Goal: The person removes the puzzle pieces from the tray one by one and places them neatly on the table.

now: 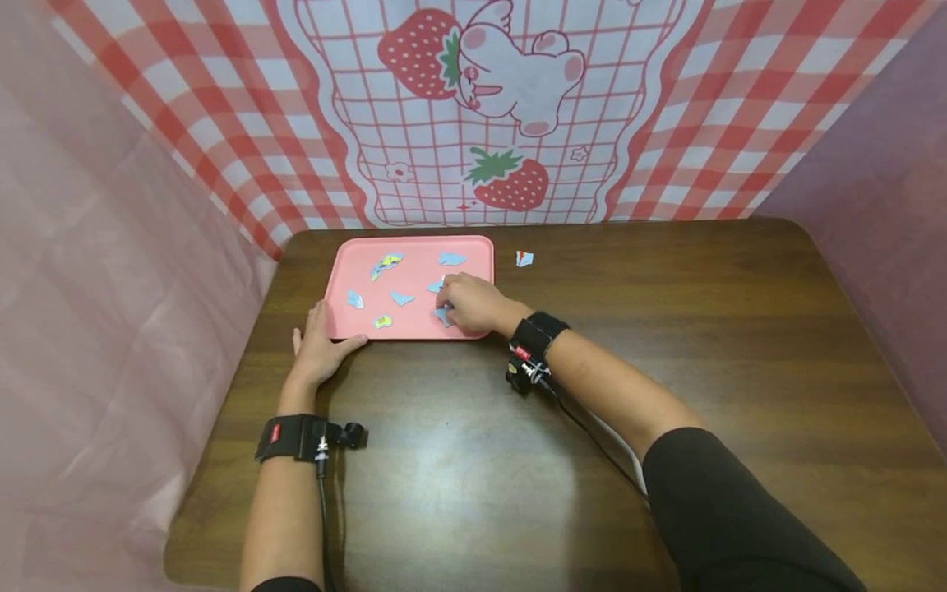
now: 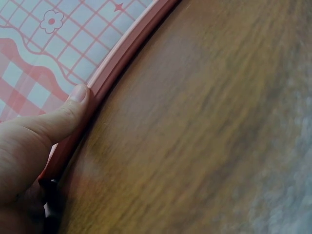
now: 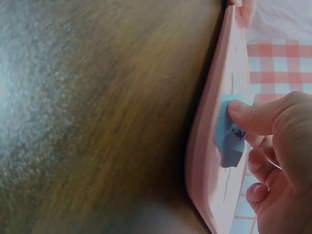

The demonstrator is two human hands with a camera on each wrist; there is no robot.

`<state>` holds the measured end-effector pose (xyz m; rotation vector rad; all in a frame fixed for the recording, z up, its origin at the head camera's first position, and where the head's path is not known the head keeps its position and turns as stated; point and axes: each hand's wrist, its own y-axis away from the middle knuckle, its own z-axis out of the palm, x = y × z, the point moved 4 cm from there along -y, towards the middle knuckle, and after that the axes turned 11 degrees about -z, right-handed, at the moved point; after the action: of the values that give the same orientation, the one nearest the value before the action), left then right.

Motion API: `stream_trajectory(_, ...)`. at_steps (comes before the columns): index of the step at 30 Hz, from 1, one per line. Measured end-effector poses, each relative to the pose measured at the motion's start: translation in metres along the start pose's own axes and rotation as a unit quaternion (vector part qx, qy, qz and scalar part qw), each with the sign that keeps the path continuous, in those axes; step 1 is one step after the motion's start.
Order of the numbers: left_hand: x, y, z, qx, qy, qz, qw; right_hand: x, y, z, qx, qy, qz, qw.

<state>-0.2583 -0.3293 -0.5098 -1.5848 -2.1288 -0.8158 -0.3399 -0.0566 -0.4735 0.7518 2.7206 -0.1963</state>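
A pink tray [image 1: 418, 331] lies on the table with several light blue and yellow pieces in it. My left hand [image 1: 318, 349] rests at its near left corner, the thumb along the near rim and the other fingers at the left side; in the left wrist view the thumb of that hand [image 2: 44, 131] touches the rim [image 2: 114, 58]. Over the tray's right part, my right hand [image 1: 477, 304] pinches a blue piece [image 1: 442, 316]. The right wrist view shows this blue piece [image 3: 229, 136], bearing a dark mark, between thumb and fingers of the right hand [image 3: 287, 151].
On the table [image 1: 666, 329], just right of the tray, lies a small light blue and red piece [image 1: 524, 259]. Inside the tray are a yellow and blue piece [image 1: 386, 264], a small yellow piece [image 1: 382, 321] and blue pieces [image 1: 402, 298]. A strawberry-patterned cloth [image 1: 473, 115] hangs behind.
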Motion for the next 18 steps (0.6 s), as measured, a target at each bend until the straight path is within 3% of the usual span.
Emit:
stream_trajectory(8, 0.001, 0.001, -0.002, -0.006, 0.002, 0.001, 1.0, 0.0, 0.003, -0.006, 0.006, -0.013, 0.014, 0.9998)
stream_trajectory(13, 0.001, 0.001, -0.001, -0.007, 0.001, 0.002, 1.0, 0.006, 0.007, -0.011, 0.069, -0.07, 0.025, 0.9948)
stream_trajectory(18, 0.0, 0.0, -0.001, -0.005, 0.001, 0.002, 1.0, 0.012, 0.012, -0.018, 0.145, -0.162, 0.039, 0.9753)
